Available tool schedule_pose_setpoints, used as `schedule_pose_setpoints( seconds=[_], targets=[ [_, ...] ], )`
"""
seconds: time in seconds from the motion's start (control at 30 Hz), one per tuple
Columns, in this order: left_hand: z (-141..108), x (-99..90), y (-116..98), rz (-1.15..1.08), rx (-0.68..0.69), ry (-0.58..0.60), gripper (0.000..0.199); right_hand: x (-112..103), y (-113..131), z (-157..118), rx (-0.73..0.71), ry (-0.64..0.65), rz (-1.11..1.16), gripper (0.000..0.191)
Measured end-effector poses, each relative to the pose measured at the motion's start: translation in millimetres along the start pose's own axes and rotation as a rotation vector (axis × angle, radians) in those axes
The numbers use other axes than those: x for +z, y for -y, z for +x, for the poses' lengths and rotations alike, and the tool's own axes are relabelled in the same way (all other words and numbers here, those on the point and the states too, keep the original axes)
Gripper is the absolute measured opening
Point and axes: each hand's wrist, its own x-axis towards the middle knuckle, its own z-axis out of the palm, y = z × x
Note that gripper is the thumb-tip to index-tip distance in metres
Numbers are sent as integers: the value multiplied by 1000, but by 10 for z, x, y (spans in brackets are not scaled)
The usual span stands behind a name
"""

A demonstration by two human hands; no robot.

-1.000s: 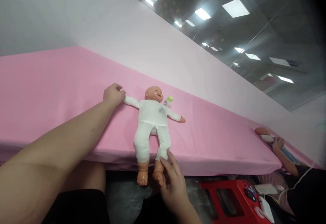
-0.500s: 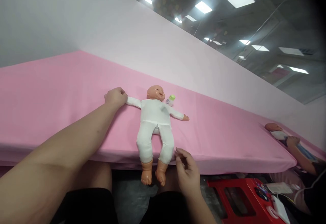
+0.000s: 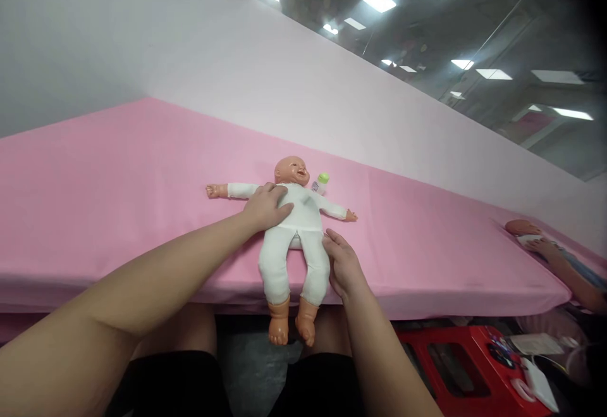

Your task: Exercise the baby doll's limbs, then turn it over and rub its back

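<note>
A baby doll (image 3: 308, 214) in a white cloth suit lies on its back on the pink-covered table (image 3: 417, 240), arms spread wide and feet hanging past the front edge. Across the doll's chest and side rests my left hand (image 3: 265, 207), its fingers apart near the armpit and its thumb on the chest. My right hand (image 3: 344, 264) is open beside the doll's hip and thigh, fingertips at or against the white cloth. By the doll's head and shoulder lies a small clear bottle with a green cap (image 3: 322, 183).
A pale partition wall (image 3: 284, 88) runs behind the table. At the far right another person's hand (image 3: 545, 249) touches a second doll (image 3: 521, 227). Below them stands a red plastic stool (image 3: 427, 366) carrying small items.
My left hand has let go of the doll's hand and moved right onto its chest. My right hand has risen from near the table edge to the doll's hip.
</note>
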Motion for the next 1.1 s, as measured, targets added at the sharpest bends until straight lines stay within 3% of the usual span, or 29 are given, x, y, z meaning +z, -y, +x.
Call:
schedule_pose_setpoints(
  seconds=[0.13, 0.33, 0.5, 0.63, 0.87, 1.1],
  targets=[
    [-13, -16, 44, -8, -21, -28, 54, 176, 178, 167, 82, 211, 63, 40],
    [-6, -69, 49, -65, -64, -38, 55, 297, 313, 583, 144, 240, 139, 30],
    [15, -92, 53, -128, -118, -77, 55, 370, 273, 824, 139, 268, 117, 34],
    [21, -75, 60, -124, -124, -93, 54, 341, 138, 874, 99, 274, 165, 38],
    [6, -101, 8, -79, -127, -70, 54, 279, 42, 888, 180, 430, 396, 40],
    [-12, -209, -83, 115, -218, 72, 65, 317, 57, 912, 192, 443, 437, 43]
  ],
)
